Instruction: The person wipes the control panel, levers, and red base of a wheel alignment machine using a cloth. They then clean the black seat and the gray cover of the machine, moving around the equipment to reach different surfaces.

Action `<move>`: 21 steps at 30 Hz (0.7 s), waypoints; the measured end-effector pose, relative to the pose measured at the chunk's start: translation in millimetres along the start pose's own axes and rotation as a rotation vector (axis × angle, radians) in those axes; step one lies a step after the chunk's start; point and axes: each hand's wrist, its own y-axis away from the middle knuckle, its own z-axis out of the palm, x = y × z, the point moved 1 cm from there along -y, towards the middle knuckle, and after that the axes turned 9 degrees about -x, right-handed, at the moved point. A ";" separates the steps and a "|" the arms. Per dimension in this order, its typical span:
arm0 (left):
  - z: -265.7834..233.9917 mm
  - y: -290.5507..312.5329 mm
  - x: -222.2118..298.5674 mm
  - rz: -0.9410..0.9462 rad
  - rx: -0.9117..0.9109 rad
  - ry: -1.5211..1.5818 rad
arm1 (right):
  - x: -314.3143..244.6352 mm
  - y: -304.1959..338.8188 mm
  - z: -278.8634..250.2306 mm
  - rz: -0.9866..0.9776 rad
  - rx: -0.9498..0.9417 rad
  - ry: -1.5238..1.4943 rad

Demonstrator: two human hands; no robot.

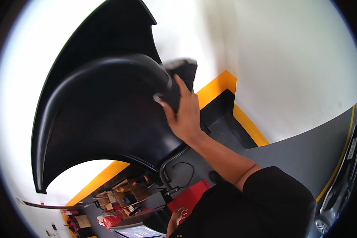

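Note:
A large glossy black car fender [107, 107] stands tilted in front of me, its curved wheel-arch edge facing down. At its right edge my right hand [185, 113] is closed, thumb and fingers around a dark, pad-like or cloth-like piece [184, 71] with a pale upper rim. Motion blurs this piece, so its kind is unclear, and part of it lies behind the fingers. Low in the view, my left hand [179, 215] hangs apart from the fender with its fingers loosely stretched out, holding nothing visible.
A bent metal stand tube [163, 172] shows below the fender, beside a red panel [190, 194]. Open boxes [127, 192] with several items and a lit screen [139, 232] lie lower left. Yellow-striped white walls [252, 125] enclose the corner; a parked car [341, 186] stands right.

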 end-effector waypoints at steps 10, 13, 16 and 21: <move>-50.4 19.1 93.4 0.043 0.079 -0.030 | 225.9 180.3 85.4 0.804 -0.176 0.212; -56.2 16.5 107.1 0.088 0.072 -0.021 | 259.4 204.3 87.4 0.994 -0.309 0.295; -52.3 7.4 97.5 0.104 0.031 0.000 | 287.0 201.7 74.1 0.751 -0.434 0.193; -43.9 -20.6 65.9 0.056 -0.039 -0.003 | 180.4 131.9 32.6 0.354 -0.326 0.167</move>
